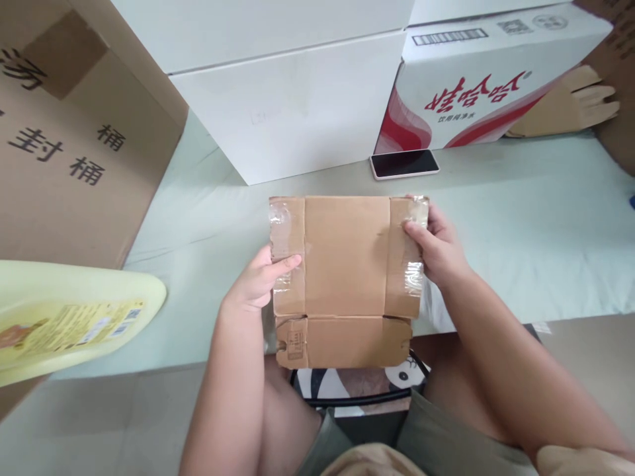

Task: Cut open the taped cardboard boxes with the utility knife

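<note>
An unfolded brown cardboard box (346,258) lies spread between my two hands over the front part of the green-covered surface. Strips of clear tape cling to its left and right flaps, and creases mark off the middle panel. My left hand (258,277) grips the left flap, thumb on top and the other fingers mostly hidden underneath. On the right side my right hand (436,241) pinches the taped flap near its upper corner, thumb on top. The cardboard's lower flap, with rounded corners and a small printed mark, hangs toward my lap.
A phone (405,164) lies beyond the cardboard, beside white cartons (297,112) and a red-and-white printed carton (466,92). At left stand a large brown carton (74,152) and a yellow bottle (74,317). Folded cardboard (550,109) rests at the far right of the green cloth (536,218).
</note>
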Tool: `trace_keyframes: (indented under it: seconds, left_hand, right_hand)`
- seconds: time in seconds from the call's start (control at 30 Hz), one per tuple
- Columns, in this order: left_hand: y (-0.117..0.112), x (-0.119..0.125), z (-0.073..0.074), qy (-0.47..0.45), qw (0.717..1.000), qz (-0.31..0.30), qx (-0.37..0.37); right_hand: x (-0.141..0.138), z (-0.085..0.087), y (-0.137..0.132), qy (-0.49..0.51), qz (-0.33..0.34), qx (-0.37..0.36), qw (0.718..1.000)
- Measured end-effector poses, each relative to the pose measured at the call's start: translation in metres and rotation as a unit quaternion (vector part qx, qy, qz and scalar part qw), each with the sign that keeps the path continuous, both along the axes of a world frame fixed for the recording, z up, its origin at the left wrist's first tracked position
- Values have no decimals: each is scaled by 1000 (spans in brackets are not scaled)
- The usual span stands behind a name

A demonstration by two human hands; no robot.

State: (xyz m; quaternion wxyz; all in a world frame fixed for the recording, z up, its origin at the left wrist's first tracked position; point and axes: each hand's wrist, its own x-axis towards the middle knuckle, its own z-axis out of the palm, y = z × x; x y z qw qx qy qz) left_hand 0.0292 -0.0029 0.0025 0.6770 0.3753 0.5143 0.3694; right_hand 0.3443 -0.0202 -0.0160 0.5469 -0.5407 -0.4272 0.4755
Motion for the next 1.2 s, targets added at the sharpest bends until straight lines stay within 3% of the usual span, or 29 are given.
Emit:
trace_keyframes:
  seconds: [0.17, 0.27, 0.37, 0.43, 0.57, 0.67, 0.83, 0.9, 0.97, 1.03, 1.1, 1.2]
  left_hand:
    - [2, -2, 0, -5, 999, 32, -5]
    - [7, -6, 0, -36, 986, 151, 53]
    - [16, -12, -3, -83, 937, 303, 153]
    - [21, -15, -8, -105, 915, 351, 171]
    - [26, -15, -16, -110, 911, 363, 160]
    - [24, -7, -13, -105, 915, 358, 155]
    - [20, 5, 9, -179, 937, 264, 142]
    - [20, 5, 14, -209, 935, 265, 107]
    - [21, 4, 16, -222, 931, 281, 68]
    - [23, 3, 15, -225, 931, 283, 47]
    - [23, 4, 15, -225, 933, 277, 43]
    - [22, 6, 16, -218, 935, 274, 43]
  right_hand:
    - [7, -7, 8, 33, -92, -15, 995]
    - [15, -8, 12, 46, -80, -46, 995]
    - [17, -4, 11, 88, -23, -61, 994]
    - [11, -1, 7, 95, 51, -58, 992]
    - [-14, 2, -3, 50, 180, -64, 980]
    - [-33, 2, -10, 52, 181, -92, 978]
    - [-27, 14, -24, 64, 89, -96, 989]
    - [-5, 25, -36, 51, 1, -74, 996]
    - [28, 38, -54, 31, -141, -22, 989]
    - [67, 49, -73, 0, -284, 55, 957]
    - [109, 56, -92, -54, -399, 123, 907]
    - [166, 64, -104, -135, -508, 123, 842]
